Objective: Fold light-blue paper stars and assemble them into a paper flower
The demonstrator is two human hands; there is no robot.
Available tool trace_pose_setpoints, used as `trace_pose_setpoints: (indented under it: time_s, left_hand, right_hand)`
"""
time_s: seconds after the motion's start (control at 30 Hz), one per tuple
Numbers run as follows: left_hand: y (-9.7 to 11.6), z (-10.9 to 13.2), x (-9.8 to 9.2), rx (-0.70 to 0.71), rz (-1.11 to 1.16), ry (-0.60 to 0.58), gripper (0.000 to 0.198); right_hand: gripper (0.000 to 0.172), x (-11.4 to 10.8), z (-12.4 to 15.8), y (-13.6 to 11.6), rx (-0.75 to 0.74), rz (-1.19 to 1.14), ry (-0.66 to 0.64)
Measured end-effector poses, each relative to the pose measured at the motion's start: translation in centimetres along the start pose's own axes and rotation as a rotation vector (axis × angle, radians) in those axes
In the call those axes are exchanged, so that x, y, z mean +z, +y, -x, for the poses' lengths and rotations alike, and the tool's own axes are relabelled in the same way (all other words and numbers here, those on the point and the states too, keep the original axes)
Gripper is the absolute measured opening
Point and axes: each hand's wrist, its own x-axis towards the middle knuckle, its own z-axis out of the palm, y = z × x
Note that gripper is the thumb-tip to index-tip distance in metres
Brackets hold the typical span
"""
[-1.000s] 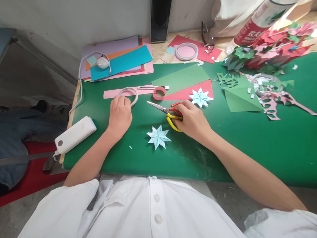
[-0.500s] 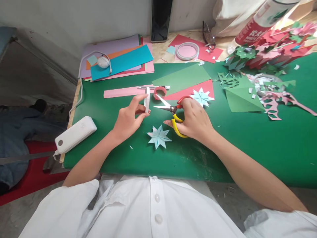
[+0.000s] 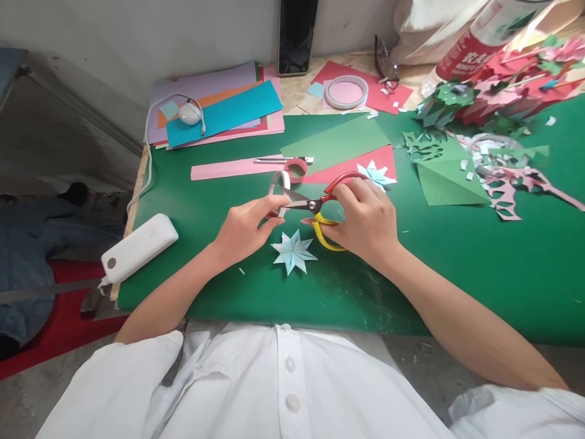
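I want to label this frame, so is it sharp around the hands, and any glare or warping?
Head view: left hand with tape roll and right hand with scissors are sharp, evenly lit, with soft shadows; head view, top right: glare bleaches the area beside the bottle; head view, near edge of the mat: no obvious bowing.

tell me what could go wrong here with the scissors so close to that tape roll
1. The scissors in the right hand point their blades at the left hand, which pinches the white tape roll; a slip could nick a finger.
2. The pale blue paper star lies just below both hands and might get crushed or snagged.
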Motion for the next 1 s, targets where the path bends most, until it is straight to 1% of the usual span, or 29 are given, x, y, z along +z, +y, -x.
trace_pose_setpoints:
  time_s: [0.17, 0.33, 0.43, 0.53, 0.63, 0.77, 0.83, 0.9, 1.0]
  left_hand:
    - [0.0, -0.1, 0.0, 0.058, 0.058, 0.029, 0.020]
    - [-0.1, -0.4, 0.0, 0.028, 0.062, 0.042, 0.014]
    - [-0.2, -0.4, 0.1, 0.042, 0.031, 0.068, 0.006]
    - [-0.3, -0.4, 0.0, 0.038, -0.001, 0.063, 0.015]
    - [-0.6, -0.5, -0.3, -0.003, -0.133, 0.030, 0.014]
    - [-1.3, -0.9, -1.0, -0.117, -0.517, -0.029, 0.016]
    - [-1.6, -1.1, -1.2, -0.184, -0.680, -0.090, 0.022]
    - [-1.8, -1.1, -1.3, -0.226, -0.772, -0.156, 0.030]
    - [-1.8, -1.0, -1.2, -0.260, -0.815, -0.231, 0.035]
  right_hand:
    - [0.048, -0.1, -0.1, 0.1, 0.003, 0.021, 0.046]
    - [0.045, -0.4, 0.3, -0.1, 0.055, 0.050, 0.050]
    - [0.044, -0.6, 0.4, -0.2, 0.066, 0.070, 0.053]
    - [0.044, -0.7, 0.2, -0.1, 0.081, 0.075, 0.075]
    - [0.042, -0.5, -0.2, 0.0, 0.115, 0.080, 0.077]
    - [0.041, -0.1, -0.5, 0.1, 0.214, 0.100, 0.038]
    - [0.040, -0.1, -0.4, 0.0, 0.242, 0.092, 0.000]
    - [0.036, -0.2, -0.3, -0.3, 0.242, 0.071, -0.049]
    - [0.033, -0.3, 0.0, -0.7, 0.213, 0.039, -0.136]
